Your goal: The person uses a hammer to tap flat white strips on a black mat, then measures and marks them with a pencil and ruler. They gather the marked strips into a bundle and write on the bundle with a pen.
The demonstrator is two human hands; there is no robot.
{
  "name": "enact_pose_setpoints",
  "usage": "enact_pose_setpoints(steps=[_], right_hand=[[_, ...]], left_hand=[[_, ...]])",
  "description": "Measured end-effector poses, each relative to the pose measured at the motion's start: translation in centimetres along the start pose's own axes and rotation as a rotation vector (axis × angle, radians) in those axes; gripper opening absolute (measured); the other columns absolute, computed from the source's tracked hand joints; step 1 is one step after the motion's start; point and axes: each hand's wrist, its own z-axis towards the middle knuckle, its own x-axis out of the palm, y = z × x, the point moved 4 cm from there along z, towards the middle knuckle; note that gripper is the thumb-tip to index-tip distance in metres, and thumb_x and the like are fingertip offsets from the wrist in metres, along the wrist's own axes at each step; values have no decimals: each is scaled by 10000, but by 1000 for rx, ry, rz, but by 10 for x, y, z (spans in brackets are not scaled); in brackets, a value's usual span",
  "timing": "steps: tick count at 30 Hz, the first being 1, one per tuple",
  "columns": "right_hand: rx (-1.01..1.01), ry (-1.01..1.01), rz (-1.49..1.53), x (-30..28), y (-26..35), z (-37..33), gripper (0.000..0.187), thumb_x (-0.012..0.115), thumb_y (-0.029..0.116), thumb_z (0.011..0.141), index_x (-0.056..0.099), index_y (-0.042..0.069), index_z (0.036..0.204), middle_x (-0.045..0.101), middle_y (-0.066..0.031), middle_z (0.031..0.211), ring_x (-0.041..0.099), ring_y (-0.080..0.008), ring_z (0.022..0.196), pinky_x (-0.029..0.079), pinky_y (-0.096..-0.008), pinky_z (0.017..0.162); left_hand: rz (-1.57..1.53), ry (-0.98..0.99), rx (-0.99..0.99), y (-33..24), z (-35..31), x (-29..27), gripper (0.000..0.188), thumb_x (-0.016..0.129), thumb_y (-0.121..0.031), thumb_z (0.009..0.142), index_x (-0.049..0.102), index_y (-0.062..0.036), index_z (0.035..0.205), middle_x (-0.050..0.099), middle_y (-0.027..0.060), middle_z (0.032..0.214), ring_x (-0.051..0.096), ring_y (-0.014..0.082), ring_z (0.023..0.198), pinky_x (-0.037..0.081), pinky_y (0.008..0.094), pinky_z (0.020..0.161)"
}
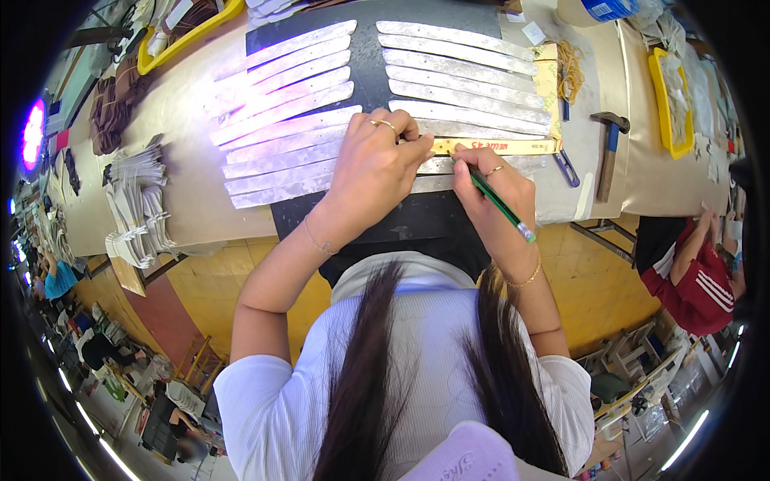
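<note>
My left hand [365,164] is closed, thumb and fingers pinching the left end of a flat yellow strip [525,147] with red marks on it. In my right hand [507,200] is a green pencil [501,207], eraser end toward me and its point hidden by the fingers at the strip's lower edge. Beneath the yellow strip lie long, slightly curved silver-grey strips [465,82], laid side by side in a right-hand column. A matching left column [301,76] fans out beside my left hand. Both columns rest partly on a black sheet [369,76].
To the right lie a blue-handled tool [566,170], a hammer [609,154], tangled rubber bands [570,72] and a yellow tray [682,132]. Stacked white pieces [138,204] sit at the left table edge, brown pieces [119,108] behind them. A person in red [691,280] is at right.
</note>
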Motion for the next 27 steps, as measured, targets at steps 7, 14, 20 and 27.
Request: enact_pose_setpoints(steps=[7,14,20,27], right_hand=[[132,-143,293,-17,-7,-2,78,678,34,910,698,12,982,761,-123,918,738,-172,764,565,-275,690],[106,-146,293,-19,-7,-2,83,684,37,908,693,-3,981,765,-115,935,730,-149,737,559,-261,669],[87,-146,285,-14,-11,-4,85,687,44,908,685,2,982,763,-115,924,715,-147,698,551,-261,645],[113,-114,279,-13,-9,-3,85,690,52,915,685,6,987,761,-109,911,696,-128,673,535,-252,620]], left_hand=[[-92,-55,-63,5,4,-15,178,799,-137,799,781,-73,964,616,39,888,560,212,819,417,347,763],[-38,-26,-50,18,12,-15,178,789,-131,816,788,-67,982,626,44,892,568,207,813,436,348,780],[-38,-15,-55,22,10,-12,170,787,-132,823,790,-72,982,627,40,892,569,202,819,432,345,792],[-52,-14,-45,22,10,-11,173,789,-135,822,789,-74,984,620,36,886,565,202,826,430,345,802]])
